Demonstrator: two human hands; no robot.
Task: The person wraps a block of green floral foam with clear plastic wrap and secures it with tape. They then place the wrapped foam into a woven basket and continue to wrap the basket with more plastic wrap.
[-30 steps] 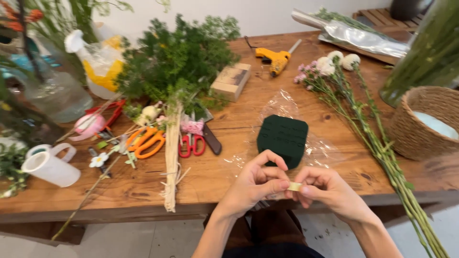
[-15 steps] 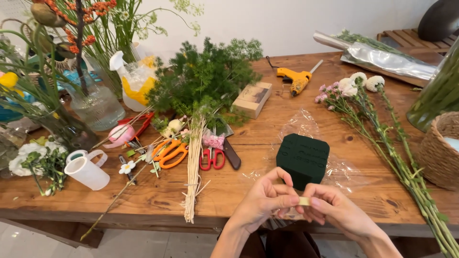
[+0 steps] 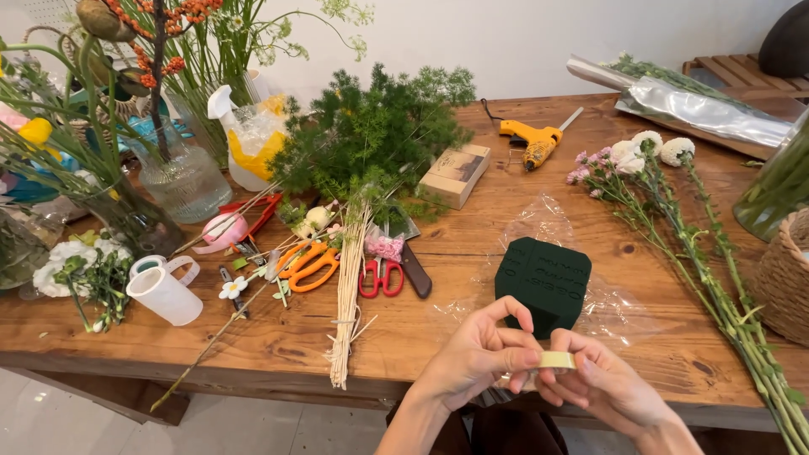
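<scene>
Both hands sit a little further right along the near table edge than half a second ago, and the view has swung slightly, bringing a wicker basket (image 3: pixel 788 274) in at the right edge. Left hand (image 3: pixel 480 358) and right hand (image 3: pixel 602 383) meet over a small pale tape roll (image 3: pixel 556 360); each grip is narrow, pinched on the roll, thumb and fingertips closed around it. Just beyond the fingers stands a dark green foam block (image 3: pixel 543 282) on crumpled clear wrap (image 3: pixel 607 303), resting on the wooden table (image 3: pixel 253 337). Further back lies a small tan cardboard box (image 3: pixel 456 173), flat and rectangular, beside a bunch of greenery (image 3: pixel 371 139). A long silvery-clear flower sleeve (image 3: pixel 708 105) lies at the far right corner. Left of the block lie red scissors (image 3: pixel 381 276), orange scissors (image 3: pixel 308 265) and a bundle of pale sticks (image 3: pixel 347 303). A yellow glue gun (image 3: pixel 531 139) lies behind, and white-headed flower stems (image 3: pixel 708 253) run down the right side.
</scene>
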